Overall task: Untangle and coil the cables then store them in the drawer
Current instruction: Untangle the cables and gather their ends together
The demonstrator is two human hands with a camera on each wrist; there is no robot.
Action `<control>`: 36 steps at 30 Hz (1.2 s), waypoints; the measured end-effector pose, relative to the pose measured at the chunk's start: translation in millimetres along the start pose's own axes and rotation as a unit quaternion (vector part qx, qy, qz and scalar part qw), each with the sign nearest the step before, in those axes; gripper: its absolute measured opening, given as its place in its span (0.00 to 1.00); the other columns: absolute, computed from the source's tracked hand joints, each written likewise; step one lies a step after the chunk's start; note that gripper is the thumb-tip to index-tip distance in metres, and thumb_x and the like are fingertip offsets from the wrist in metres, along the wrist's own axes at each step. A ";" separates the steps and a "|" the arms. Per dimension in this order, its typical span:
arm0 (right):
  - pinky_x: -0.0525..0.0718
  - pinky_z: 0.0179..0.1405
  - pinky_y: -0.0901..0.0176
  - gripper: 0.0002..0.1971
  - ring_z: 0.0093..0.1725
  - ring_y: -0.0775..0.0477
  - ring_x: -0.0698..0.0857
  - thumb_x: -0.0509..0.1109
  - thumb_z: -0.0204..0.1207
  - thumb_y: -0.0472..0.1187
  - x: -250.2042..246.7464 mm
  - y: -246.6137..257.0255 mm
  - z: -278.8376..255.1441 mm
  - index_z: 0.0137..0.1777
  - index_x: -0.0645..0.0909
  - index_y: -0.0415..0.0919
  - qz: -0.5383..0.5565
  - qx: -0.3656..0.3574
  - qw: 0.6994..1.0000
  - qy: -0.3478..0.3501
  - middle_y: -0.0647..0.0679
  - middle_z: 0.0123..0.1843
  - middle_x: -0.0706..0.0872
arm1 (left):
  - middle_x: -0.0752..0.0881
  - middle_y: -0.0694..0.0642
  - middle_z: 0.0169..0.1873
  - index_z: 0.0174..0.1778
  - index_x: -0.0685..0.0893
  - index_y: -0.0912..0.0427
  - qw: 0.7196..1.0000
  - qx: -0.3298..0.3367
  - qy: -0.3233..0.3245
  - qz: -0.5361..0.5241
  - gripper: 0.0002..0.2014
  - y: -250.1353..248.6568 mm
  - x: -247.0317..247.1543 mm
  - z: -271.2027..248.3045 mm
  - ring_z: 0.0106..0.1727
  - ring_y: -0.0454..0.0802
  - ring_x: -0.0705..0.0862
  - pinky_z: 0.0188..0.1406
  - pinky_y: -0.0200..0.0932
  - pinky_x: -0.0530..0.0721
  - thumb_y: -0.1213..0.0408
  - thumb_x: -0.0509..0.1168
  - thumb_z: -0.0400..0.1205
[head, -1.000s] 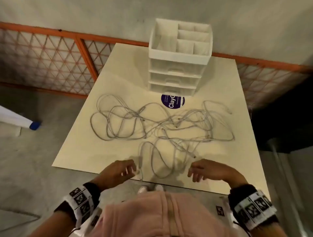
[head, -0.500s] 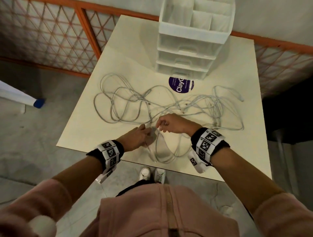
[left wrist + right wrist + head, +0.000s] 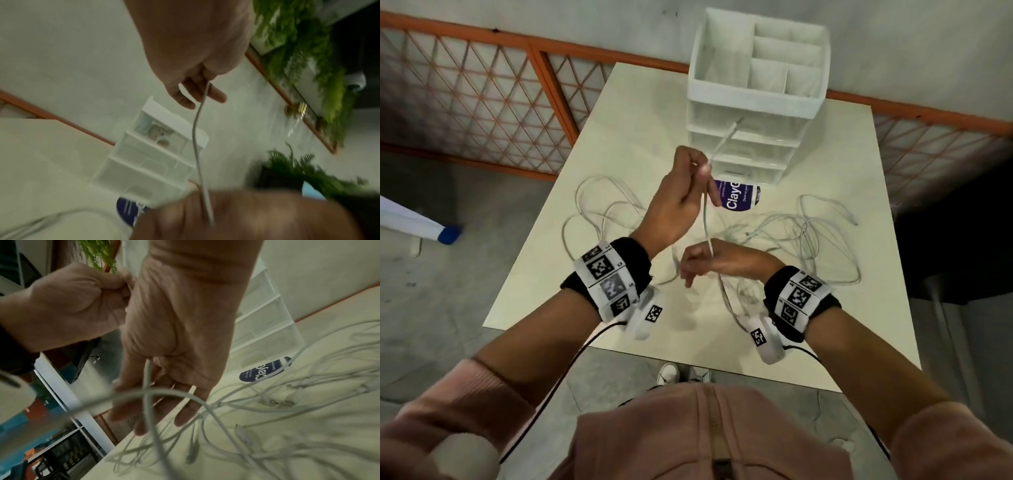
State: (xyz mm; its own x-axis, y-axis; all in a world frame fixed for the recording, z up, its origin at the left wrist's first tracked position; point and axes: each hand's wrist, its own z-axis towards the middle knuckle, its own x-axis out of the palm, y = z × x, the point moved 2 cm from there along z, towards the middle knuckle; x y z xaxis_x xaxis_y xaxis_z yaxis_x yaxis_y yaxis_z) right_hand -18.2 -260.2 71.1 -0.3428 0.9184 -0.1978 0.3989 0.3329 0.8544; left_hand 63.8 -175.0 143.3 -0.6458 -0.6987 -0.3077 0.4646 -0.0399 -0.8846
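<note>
Several white cables lie tangled on the cream table. My left hand is raised above them and pinches one white cable near its end, whose tip sticks up in front of the white drawer unit. That cable runs down to my right hand, which holds it lower, just above the tangle. The left wrist view shows the cable hanging from the left hand. In the right wrist view it passes through the right hand. All the drawers look closed.
A round purple sticker lies in front of the drawer unit. An orange mesh fence runs behind and to the left of the table. A white object with a blue end lies on the floor at the left.
Both hands went from the table's front edge into the tangle and took one cable. The left hand has since risen with the cable's end, pulling it taut above the right hand.
</note>
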 end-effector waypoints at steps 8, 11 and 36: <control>0.76 0.47 0.60 0.05 0.30 0.68 0.83 0.71 0.77 0.39 -64.0 -78.3 -54.4 0.40 0.81 0.44 -0.160 0.106 0.976 -0.102 0.40 0.38 0.89 | 0.65 0.50 0.26 0.45 0.65 0.52 0.977 -0.071 -0.189 -0.067 0.06 18.9 -64.3 25.7 0.22 0.40 0.62 0.21 0.38 0.64 0.63 0.50 0.88; 0.77 0.45 0.70 0.10 0.31 0.73 0.83 0.63 0.82 0.36 -84.1 -77.6 -73.3 0.41 0.81 0.47 -0.180 0.104 0.966 -0.154 0.43 0.40 0.88 | 0.65 0.49 0.25 0.41 0.71 0.49 0.986 -0.099 -0.138 -0.008 0.07 35.9 -62.5 19.3 0.24 0.41 0.62 0.24 0.39 0.63 0.59 0.60 0.85; 0.78 0.36 0.68 0.13 0.28 0.60 0.81 0.58 0.85 0.38 -107.2 -26.1 -57.2 0.39 0.77 0.43 -0.194 0.102 0.969 -0.117 0.51 0.30 0.82 | 0.63 0.43 0.16 0.44 0.80 0.51 0.892 -0.167 -0.091 -0.410 0.26 17.6 -18.2 49.7 0.16 0.39 0.58 0.12 0.32 0.58 0.44 0.39 0.87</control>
State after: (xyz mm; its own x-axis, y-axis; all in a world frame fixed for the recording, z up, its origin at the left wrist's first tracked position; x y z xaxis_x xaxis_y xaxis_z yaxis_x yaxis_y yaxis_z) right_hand -40.5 -379.6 97.6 -0.3080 0.7316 -0.6082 0.4474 0.6756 0.5860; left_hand 113.8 -198.6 150.8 -0.5617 -0.6382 0.5265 -0.3455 -0.3973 -0.8502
